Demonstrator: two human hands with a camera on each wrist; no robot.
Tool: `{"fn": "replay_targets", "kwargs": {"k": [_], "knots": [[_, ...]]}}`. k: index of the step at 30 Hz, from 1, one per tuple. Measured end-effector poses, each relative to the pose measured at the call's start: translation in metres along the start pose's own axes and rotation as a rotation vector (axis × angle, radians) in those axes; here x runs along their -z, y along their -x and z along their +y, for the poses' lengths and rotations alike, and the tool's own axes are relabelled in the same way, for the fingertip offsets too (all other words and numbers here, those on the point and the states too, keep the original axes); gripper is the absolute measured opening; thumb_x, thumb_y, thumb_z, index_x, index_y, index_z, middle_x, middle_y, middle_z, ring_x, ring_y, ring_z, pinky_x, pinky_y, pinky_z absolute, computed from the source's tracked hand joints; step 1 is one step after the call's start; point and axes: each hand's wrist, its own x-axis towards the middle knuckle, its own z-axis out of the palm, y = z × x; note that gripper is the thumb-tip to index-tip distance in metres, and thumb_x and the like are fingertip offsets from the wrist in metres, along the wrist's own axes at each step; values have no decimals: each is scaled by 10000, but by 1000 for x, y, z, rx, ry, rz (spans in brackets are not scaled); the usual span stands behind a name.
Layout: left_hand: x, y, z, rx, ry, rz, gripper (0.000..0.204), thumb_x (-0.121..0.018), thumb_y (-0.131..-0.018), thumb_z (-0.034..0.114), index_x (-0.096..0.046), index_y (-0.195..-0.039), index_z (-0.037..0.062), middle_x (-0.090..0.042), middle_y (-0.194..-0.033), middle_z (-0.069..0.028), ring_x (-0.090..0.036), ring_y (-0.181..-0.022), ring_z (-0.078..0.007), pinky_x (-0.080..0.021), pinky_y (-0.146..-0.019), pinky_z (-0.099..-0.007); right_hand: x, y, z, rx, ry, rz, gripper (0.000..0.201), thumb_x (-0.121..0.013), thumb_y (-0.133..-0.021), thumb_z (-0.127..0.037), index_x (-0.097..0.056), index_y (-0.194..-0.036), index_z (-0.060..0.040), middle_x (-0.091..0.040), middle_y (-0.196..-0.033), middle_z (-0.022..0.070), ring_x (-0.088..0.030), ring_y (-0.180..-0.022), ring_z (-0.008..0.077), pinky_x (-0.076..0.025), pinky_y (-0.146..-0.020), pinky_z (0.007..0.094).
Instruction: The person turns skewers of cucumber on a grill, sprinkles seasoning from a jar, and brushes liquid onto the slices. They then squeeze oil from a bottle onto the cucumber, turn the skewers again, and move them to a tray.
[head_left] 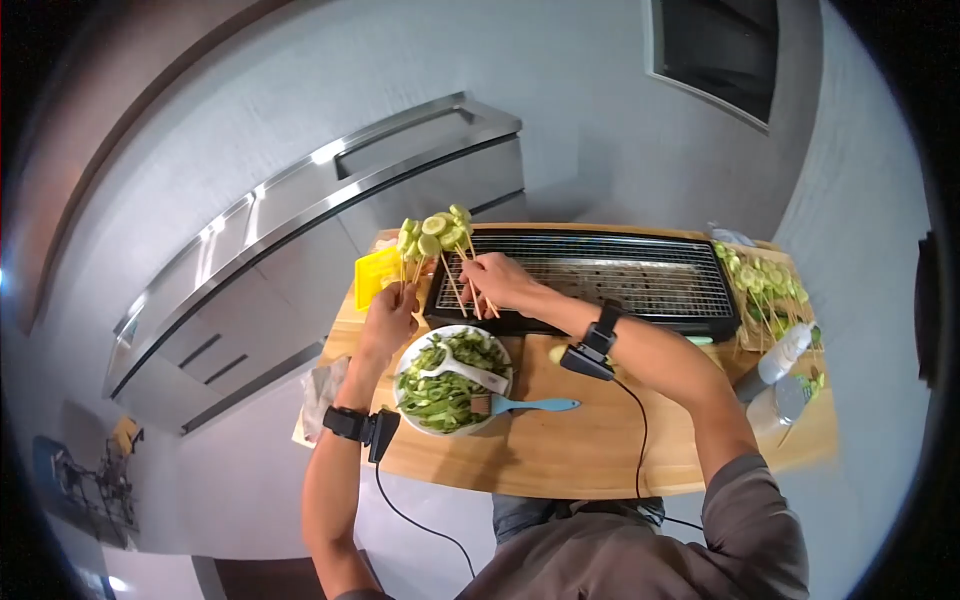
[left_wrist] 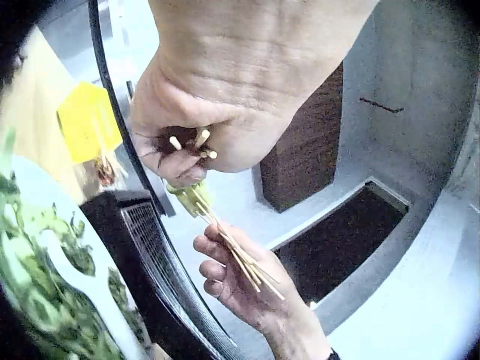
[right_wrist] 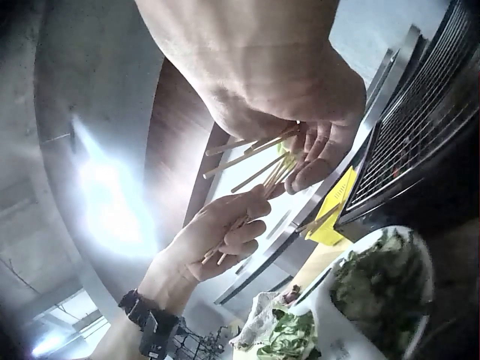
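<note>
My left hand (head_left: 389, 322) grips several thin wooden skewers upright, with pale green cucumber-like slices (head_left: 408, 240) on their upper ends. Beside it, my right hand (head_left: 496, 282) holds more skewers between thumb and fingers, their slices (head_left: 447, 232) close against the left bunch. In the left wrist view, stick ends poke from the curled left hand (left_wrist: 202, 124), and the right hand (left_wrist: 251, 281) lies below with sticks across its fingers. The right wrist view has the right hand (right_wrist: 292, 112) above the left hand (right_wrist: 225, 232), whose fingers are curled round sticks.
A black grill with a wire rack (head_left: 620, 275) stands behind a plate (head_left: 402, 408) of chopped greens, on which lie a white spoon (head_left: 460, 370) and blue brush (head_left: 540, 405). A yellow container (head_left: 372, 280) is left; more skewers (head_left: 765, 280) and bottles (head_left: 785, 355) are right.
</note>
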Motion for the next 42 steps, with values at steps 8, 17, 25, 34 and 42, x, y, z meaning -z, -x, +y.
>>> {"fn": "replay_targets", "kwargs": {"k": [8, 17, 25, 34, 42], "knots": [[-96, 9, 70, -41, 132, -313, 319, -534, -1083, 286, -582, -917, 18, -560, -736, -9, -519, -522, -85, -364, -448, -254, 97, 91, 25, -94, 255, 237, 418, -431, -1072, -307, -674, -1053, 33, -739, -791, 110, -705, -585, 196, -573, -538, 350], [-167, 4, 73, 1, 152, -433, 277, -511, -1075, 225, -589, -994, -28, -651, -880, -67, -563, -532, -110, -410, -446, -268, 141, 129, 75, -115, 628, 563, 398, -552, -952, -302, -724, -843, 39, -710, -837, 271, -707, -848, 439, -556, -834, 514], [-170, 8, 73, -21, 10, -391, 284, -510, -1071, 226, -595, -1066, -46, -752, -1046, -148, -706, -636, -142, -477, -491, -262, 149, 150, 93, -51, 704, 592, 400, -534, -981, -273, -720, -836, 51, -713, -862, 282, -692, -871, 467, -538, -854, 551], [-165, 5, 48, -52, 35, -379, 277, -484, -1099, 235, -616, -1141, -5, -763, -1099, -102, -766, -886, -181, -562, -616, -250, 151, 168, 86, -4, 485, 585, 385, -525, -997, -276, -713, -877, 37, -712, -822, 258, -684, -825, 455, -522, -834, 538], [-154, 6, 50, -60, 56, -320, 278, -447, -1096, 190, -600, -1089, -41, -747, -1108, -153, -772, -898, -216, -603, -619, -268, 159, 172, 83, -20, 431, 547, 370, -532, -994, -300, -724, -895, 1, -706, -809, 251, -692, -816, 449, -533, -821, 524]]}}
